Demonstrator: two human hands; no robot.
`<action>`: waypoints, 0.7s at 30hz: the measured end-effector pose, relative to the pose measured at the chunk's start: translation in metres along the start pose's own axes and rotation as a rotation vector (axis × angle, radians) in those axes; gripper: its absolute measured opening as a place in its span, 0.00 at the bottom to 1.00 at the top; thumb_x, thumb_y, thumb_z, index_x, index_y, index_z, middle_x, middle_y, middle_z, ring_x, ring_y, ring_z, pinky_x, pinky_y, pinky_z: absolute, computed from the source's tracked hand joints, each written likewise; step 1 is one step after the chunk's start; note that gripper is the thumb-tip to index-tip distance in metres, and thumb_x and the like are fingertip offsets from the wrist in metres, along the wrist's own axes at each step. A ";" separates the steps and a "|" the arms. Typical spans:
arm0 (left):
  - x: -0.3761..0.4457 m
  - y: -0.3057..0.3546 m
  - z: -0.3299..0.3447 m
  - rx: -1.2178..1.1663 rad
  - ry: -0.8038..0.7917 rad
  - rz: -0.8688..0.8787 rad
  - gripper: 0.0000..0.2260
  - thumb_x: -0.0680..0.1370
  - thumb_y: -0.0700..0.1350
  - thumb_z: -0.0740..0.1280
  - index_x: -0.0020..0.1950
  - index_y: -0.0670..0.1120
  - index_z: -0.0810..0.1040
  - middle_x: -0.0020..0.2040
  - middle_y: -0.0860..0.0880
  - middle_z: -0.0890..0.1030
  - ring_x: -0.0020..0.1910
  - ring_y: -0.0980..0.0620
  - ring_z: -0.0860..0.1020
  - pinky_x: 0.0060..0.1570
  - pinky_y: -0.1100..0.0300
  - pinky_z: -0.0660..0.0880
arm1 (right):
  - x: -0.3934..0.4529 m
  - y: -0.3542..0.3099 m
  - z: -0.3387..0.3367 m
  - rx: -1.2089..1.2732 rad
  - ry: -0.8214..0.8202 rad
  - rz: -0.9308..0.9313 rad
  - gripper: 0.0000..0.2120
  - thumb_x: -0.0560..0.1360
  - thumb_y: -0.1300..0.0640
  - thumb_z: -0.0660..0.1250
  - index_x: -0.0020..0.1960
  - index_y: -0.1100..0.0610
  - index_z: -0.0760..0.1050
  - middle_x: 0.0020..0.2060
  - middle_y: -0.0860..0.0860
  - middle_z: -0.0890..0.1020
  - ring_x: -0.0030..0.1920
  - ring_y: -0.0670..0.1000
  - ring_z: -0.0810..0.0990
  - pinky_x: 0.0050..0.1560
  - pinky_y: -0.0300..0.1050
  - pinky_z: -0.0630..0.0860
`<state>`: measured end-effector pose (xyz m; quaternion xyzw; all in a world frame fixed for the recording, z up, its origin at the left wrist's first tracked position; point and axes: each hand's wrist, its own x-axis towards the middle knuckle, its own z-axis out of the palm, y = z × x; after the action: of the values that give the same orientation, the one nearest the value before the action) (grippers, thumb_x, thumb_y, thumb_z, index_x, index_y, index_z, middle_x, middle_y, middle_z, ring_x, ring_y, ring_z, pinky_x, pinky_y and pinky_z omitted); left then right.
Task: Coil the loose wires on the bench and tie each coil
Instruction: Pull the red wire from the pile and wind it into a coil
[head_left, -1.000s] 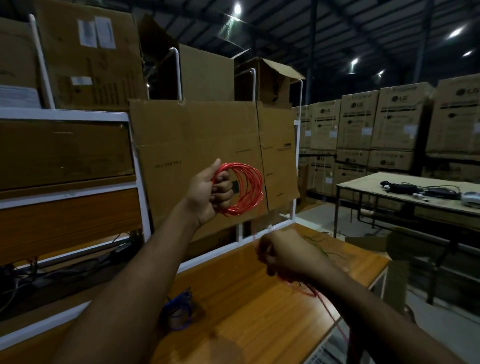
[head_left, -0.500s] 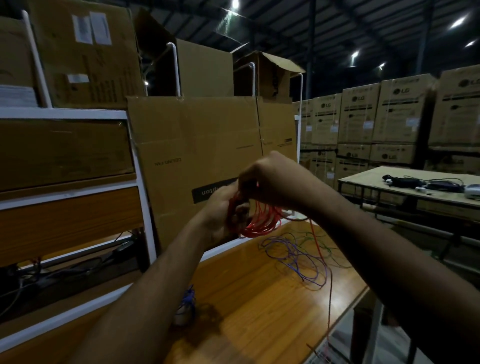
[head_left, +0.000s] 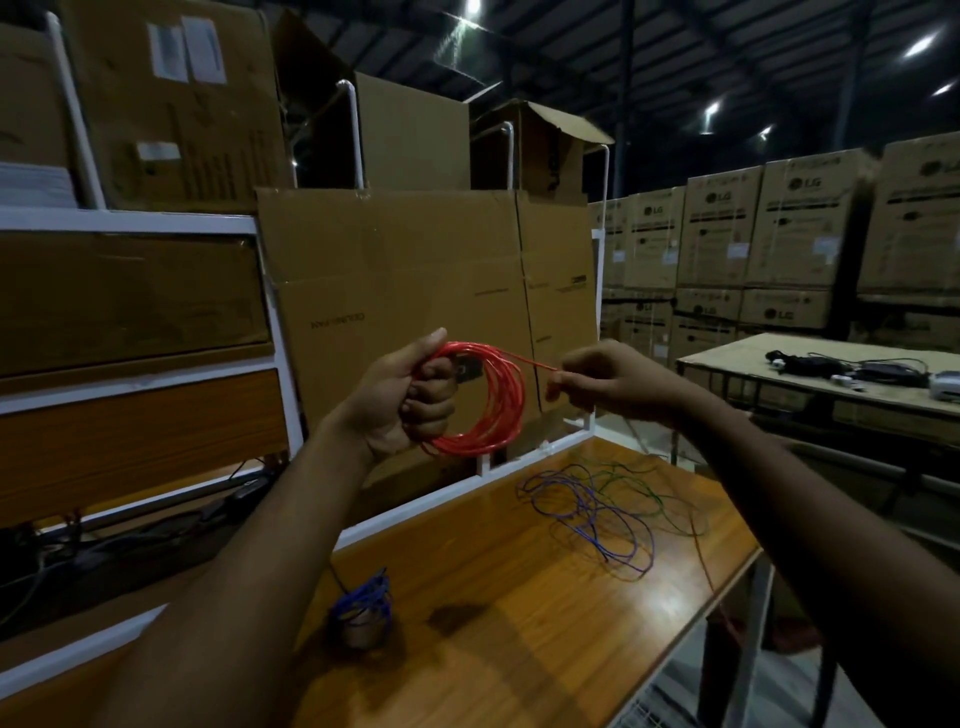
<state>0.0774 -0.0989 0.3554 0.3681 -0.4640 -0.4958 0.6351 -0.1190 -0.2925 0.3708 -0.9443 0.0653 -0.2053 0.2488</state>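
My left hand (head_left: 402, 400) is raised above the wooden bench (head_left: 493, 623) and grips a round coil of red wire (head_left: 496, 410) on its left side. From the coil's top a taut red strand runs right to my right hand (head_left: 605, 382), which pinches it between the fingertips. The rest of the red wire (head_left: 719, 597) trails down past the bench's right edge. Loose purple wire (head_left: 597, 514) and thin green wire (head_left: 649, 488) lie tangled on the bench's far right. A small blue wire coil (head_left: 363, 603) sits on the bench near my left forearm.
A white metal frame (head_left: 441, 496) with a flattened cardboard sheet (head_left: 415, 270) stands behind the bench. Cardboard boxes fill the shelves at left. A second table (head_left: 831, 384) with dark cables stands at right, before stacked cartons.
My right hand has pulled away from the coil to the right, drawing a red strand taut. One second ago it was down at the bench. The coil looks fuller.
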 end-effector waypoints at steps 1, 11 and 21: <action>0.000 0.002 -0.003 0.007 0.028 0.011 0.19 0.81 0.55 0.57 0.32 0.50 0.66 0.22 0.55 0.61 0.17 0.60 0.60 0.19 0.67 0.53 | -0.005 0.010 0.004 0.334 -0.031 0.050 0.13 0.82 0.52 0.61 0.56 0.60 0.79 0.35 0.45 0.77 0.32 0.43 0.73 0.34 0.37 0.70; 0.010 -0.001 -0.010 -0.094 0.162 0.109 0.21 0.83 0.54 0.56 0.31 0.49 0.65 0.22 0.54 0.62 0.16 0.59 0.60 0.16 0.69 0.56 | -0.032 0.029 0.064 0.815 0.197 0.294 0.11 0.75 0.67 0.69 0.57 0.60 0.81 0.50 0.57 0.82 0.46 0.51 0.83 0.46 0.42 0.79; 0.014 -0.031 -0.002 0.183 0.208 -0.010 0.19 0.78 0.56 0.61 0.32 0.49 0.63 0.24 0.53 0.58 0.19 0.56 0.54 0.22 0.65 0.50 | -0.015 -0.020 0.047 0.458 0.730 0.158 0.07 0.78 0.61 0.68 0.56 0.55 0.79 0.43 0.53 0.85 0.37 0.49 0.86 0.34 0.45 0.83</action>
<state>0.0720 -0.1200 0.3296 0.4762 -0.4368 -0.4139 0.6412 -0.1121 -0.2508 0.3380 -0.7224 0.1737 -0.5151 0.4273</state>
